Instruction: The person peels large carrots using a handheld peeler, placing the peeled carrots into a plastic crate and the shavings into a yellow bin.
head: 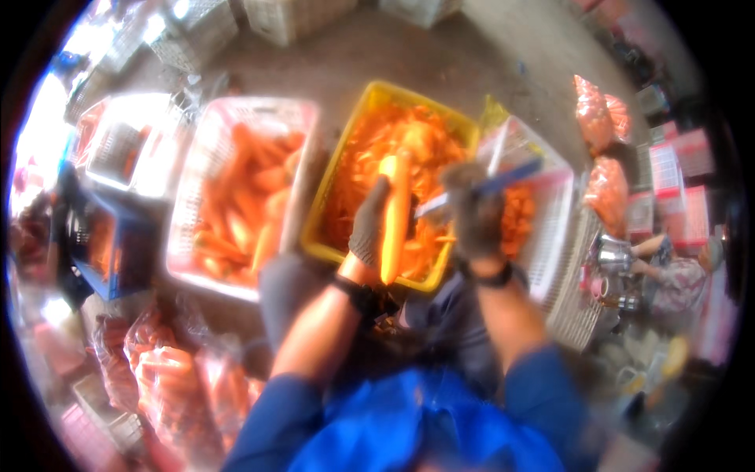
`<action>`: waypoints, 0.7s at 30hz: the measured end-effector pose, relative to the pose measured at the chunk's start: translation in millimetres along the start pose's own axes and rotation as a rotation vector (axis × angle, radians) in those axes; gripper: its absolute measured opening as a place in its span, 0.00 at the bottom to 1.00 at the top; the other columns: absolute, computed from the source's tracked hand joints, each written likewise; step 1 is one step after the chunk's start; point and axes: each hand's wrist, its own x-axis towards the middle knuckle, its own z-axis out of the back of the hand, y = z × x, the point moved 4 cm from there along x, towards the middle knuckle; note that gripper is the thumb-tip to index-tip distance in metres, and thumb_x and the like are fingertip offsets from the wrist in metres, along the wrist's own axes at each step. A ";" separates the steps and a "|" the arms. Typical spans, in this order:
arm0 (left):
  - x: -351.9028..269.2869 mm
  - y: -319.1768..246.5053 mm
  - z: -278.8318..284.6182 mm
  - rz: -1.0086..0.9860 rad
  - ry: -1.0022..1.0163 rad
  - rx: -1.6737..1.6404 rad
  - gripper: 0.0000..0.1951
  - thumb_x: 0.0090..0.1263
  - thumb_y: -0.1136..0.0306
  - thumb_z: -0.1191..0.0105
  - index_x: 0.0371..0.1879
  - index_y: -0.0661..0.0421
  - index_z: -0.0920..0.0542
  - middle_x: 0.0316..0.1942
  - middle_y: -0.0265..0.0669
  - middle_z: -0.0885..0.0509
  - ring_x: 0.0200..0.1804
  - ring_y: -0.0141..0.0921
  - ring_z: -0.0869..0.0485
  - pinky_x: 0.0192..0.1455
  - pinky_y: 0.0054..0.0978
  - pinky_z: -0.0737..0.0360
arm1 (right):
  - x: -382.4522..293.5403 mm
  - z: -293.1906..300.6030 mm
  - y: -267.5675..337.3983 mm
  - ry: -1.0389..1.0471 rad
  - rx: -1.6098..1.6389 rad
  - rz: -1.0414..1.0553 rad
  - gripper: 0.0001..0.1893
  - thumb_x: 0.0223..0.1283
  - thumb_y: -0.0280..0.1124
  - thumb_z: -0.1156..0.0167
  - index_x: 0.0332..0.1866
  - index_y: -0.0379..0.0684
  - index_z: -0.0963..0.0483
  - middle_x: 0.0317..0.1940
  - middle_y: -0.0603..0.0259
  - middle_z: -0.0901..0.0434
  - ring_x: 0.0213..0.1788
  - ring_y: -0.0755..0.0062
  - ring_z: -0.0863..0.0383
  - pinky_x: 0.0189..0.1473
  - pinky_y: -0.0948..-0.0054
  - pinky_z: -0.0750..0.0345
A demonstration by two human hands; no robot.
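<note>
My left hand, in a dark knit glove, grips a long peeled carrot that points away from me. In my gloved right hand is a tool with a blue handle and a pale blade-like end directed at the carrot; blur hides its exact kind, perhaps a peeler. Both hands are over a yellow plastic crate heaped with orange peelings. To its left, a pink-and-white crate holds many whole carrots. Orange pieces lie in a white crate at the right.
Clear plastic bags of carrots stand at lower left, beyond them a blue crate. More filled bags are at the right, near another person beside a metal pot. Pale crates line the far floor.
</note>
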 end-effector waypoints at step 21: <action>-3.8 -1.5 0.9 -0.023 -0.008 -0.024 0.27 0.75 0.45 0.50 0.56 0.59 0.23 0.37 0.35 0.19 0.36 0.29 0.20 0.37 0.24 0.23 | -6.8 -11.2 17.9 -0.049 0.080 -0.066 0.12 0.68 0.35 0.38 0.30 0.40 0.24 0.26 0.64 0.20 0.26 0.73 0.20 0.29 0.67 0.24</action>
